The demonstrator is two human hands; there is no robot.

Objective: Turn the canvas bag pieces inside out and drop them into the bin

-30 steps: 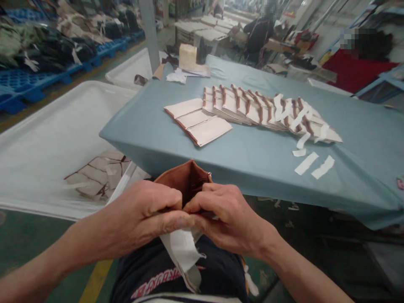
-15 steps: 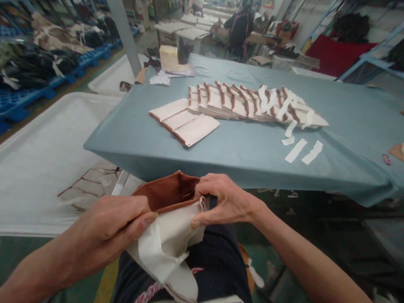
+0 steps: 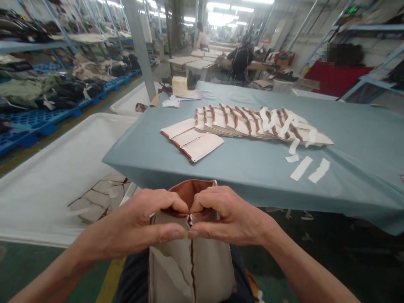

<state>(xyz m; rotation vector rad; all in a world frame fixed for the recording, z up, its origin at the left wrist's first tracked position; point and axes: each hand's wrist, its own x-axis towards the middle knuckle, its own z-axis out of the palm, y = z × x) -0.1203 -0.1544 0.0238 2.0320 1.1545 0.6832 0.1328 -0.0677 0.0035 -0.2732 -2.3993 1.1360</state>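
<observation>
Both bare hands meet at the open rim of a cream fabric pouch with a reddish-brown lining and a dark central seam (image 3: pixel 211 269), held upright over the person's lap at the near side of a long table under a blue-grey cloth (image 3: pixel 142 155). The left hand (image 3: pixel 154 216) comes in from the near left, fingers curled over the rim and thumb stretched along the cream outer face; the right hand (image 3: pixel 230 214) mirrors it from the near right, wrist bent inward. Each grip is closed on the pouch, pinching its wall between thumb and fingers on either side of the seam, the fingertips close together and the forearms slanting up from the lower corners. Beyond, on the table, lies a flat cream panel piece with brown edging (image 3: pixel 192 141), just left of an overlapping row of similar cream pieces (image 3: pixel 249 122), with loose white fabric strips (image 3: pixel 301 168) near its right end. A large white bin (image 3: pixel 47 168) stands at left
</observation>
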